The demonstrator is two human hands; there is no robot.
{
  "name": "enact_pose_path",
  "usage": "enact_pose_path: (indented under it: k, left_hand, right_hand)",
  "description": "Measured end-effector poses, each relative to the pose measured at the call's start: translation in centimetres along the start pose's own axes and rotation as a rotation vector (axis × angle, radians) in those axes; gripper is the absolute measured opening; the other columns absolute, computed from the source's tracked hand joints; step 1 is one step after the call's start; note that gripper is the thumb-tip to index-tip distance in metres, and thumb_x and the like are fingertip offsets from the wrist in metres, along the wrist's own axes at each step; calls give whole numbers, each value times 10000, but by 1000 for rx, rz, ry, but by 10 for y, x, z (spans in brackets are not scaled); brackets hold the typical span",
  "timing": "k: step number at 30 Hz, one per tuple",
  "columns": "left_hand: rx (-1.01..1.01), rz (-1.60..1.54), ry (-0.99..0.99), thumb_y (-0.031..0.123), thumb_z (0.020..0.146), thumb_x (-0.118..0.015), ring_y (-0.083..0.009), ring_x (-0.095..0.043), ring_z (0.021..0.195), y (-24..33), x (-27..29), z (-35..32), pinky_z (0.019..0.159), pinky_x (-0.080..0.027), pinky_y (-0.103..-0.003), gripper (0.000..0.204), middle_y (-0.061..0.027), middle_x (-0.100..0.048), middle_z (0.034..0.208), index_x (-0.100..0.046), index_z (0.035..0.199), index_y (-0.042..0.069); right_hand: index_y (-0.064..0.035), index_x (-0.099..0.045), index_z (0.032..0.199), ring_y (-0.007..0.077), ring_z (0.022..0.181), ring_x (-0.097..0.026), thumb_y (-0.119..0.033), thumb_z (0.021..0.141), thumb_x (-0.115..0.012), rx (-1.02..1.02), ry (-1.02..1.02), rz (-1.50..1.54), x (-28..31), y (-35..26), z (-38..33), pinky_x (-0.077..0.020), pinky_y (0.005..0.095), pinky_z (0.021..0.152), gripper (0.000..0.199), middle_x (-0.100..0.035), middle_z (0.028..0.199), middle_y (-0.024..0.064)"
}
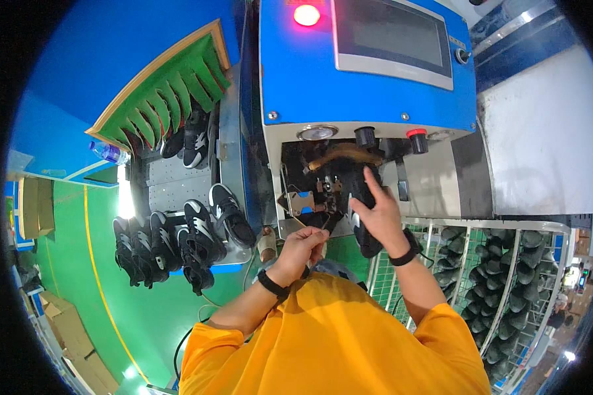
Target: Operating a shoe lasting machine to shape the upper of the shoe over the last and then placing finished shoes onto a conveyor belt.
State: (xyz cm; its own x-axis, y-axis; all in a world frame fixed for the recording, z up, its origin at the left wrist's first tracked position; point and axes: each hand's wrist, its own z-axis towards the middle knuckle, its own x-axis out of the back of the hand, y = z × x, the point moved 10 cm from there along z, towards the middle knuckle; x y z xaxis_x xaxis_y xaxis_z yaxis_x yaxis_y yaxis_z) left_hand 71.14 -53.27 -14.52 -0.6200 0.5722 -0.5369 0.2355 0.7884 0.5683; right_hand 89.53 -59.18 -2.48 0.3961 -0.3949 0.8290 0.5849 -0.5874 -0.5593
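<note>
**Black shoe held at a blue machine**

While the right hand (377, 214) wraps around one black shoe (366, 217) and presses it upright into the dark opening of the blue machine (296, 72), its forefinger lies straight along the upper. The left hand (303, 247) is curled into a loose fist just below that opening, pinching something thin; what it is cannot be told. Each wrist wears one black band.

One round red lamp (307, 14) glows on the machine's smooth metal face, beside one grey-framed screen (394, 36), with one round gauge (317, 133) and one red-capped knob (416, 139) beneath.

To the left, about seven black-and-white sneakers (178, 240) lie bunched on a perforated steel counter (171, 187); more sit under a green fringed curtain (178, 92). One clear plastic bottle (109, 153) lies nearby. To the right, a white wire rack (501, 230) holds many dark, rounded shoe lasts (514, 276).
</note>
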Motion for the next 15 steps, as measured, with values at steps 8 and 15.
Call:
enact_pose_path:
  k: [8,15]
  left_hand:
    - [31,-133,130,195,928,-639,-102,-465,514,-12,28,32,497,-364,-262,111,31,-530,624,-652,863,106]
    - [110,-124,58,234,959,-599,-135,-450,485,-17,26,35,435,-325,-303,208,-15,-508,613,-623,815,85]
  right_hand:
    - [-199,-343,1484,507,888,-617,-385,921,-565,-47,-7,-380,-30,-22,34,-531,545,707,634,-543,1085,324]
    - [-172,-294,1519,510,856,-608,-341,933,-566,-22,83,-348,-23,-17,18,-519,556,710,669,-509,1120,342]
